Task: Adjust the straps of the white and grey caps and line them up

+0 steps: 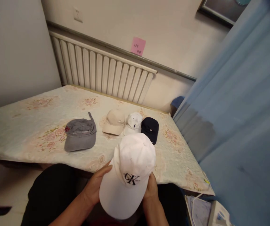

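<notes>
A white baseball cap (130, 169) with a black "CK" logo is held up in front of me, brim toward me. My left hand (96, 185) grips its left side, fingers curled under the crown. My right hand (151, 188) grips the right side, mostly hidden behind the cap. Beyond it, on the table, lie a grey cap (80, 135), a beige cap (114, 121), a small white cap (134, 123) and a black cap (150, 128) in a row.
The table has a floral cloth (31, 122) and stands against a white radiator (101, 72). A blue curtain (238, 110) hangs at the right. A pink note (138, 46) is stuck on the wall. Papers (203, 210) lie at lower right.
</notes>
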A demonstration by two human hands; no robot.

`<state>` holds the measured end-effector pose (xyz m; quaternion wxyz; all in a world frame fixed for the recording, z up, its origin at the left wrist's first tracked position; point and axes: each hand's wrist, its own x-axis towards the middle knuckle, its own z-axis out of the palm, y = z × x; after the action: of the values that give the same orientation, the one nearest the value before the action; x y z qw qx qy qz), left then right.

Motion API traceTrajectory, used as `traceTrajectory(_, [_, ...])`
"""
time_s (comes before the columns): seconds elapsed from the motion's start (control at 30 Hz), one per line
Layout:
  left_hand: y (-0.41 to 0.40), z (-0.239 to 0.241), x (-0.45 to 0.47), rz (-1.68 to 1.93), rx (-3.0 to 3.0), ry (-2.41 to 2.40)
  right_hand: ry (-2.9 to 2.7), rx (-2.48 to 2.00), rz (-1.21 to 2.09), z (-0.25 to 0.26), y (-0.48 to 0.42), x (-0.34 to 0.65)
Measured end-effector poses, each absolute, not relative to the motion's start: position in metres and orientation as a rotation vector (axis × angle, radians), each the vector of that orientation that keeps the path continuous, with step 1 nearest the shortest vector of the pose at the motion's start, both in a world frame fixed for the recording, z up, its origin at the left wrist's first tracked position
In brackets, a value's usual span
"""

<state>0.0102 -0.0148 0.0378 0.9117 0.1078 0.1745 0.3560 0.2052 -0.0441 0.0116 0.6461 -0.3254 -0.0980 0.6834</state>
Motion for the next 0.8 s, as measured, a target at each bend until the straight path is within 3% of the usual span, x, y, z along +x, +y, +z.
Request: traceTrajectory(0.8, [0.007, 0.031, 0.009, 0.583, 0.182, 0.264, 0.026, -0.743, 1.488, -0.002, -0.053, 0.209])
